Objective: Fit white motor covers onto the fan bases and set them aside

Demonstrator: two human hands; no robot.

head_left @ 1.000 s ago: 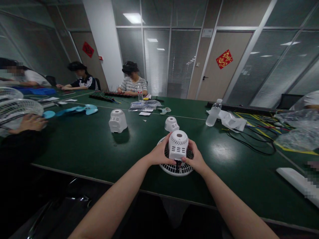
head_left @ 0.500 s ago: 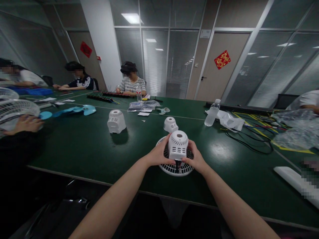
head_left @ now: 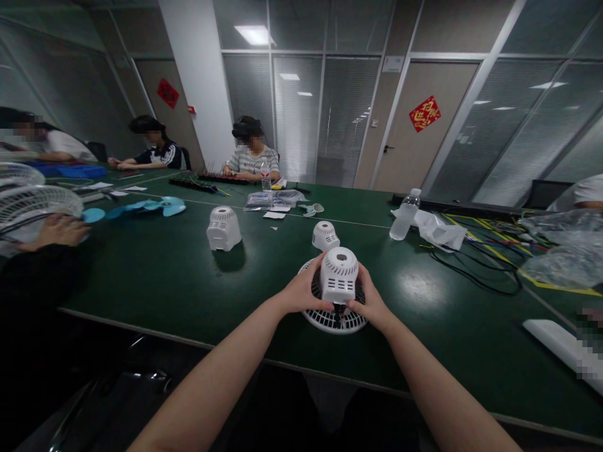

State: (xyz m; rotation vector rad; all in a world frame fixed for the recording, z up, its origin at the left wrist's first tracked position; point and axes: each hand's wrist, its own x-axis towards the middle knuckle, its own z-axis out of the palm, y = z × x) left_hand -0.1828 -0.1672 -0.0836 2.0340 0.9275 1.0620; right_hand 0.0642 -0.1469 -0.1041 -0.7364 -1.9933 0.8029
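Note:
Between my two hands is a white fan motor housing point(head_left: 338, 276), with vent slots and a round hole in its top. My left hand point(head_left: 304, 292) is wrapped round its left side and my right hand point(head_left: 371, 300) round its right side, thumbs at the lower front edge. Under it a white fan grille point(head_left: 325, 322) lies on the table, with dark parts showing below the housing. Just behind stands a smaller-looking white housing point(head_left: 325, 235). Farther left, another white housing point(head_left: 223, 228) stands upright.
A water bottle point(head_left: 405, 215) stands right of centre, near crumpled plastic point(head_left: 443, 233) and black cables point(head_left: 485, 271). Light blue fan blades point(head_left: 162, 206) lie at left. A co-worker's hand point(head_left: 61, 231) rests by another fan grille point(head_left: 40, 204). Other people sit across the green table point(head_left: 155, 270).
The whole view has shifted slightly, so things appear a little farther right. Both hands keep their hold on the housing over the grille.

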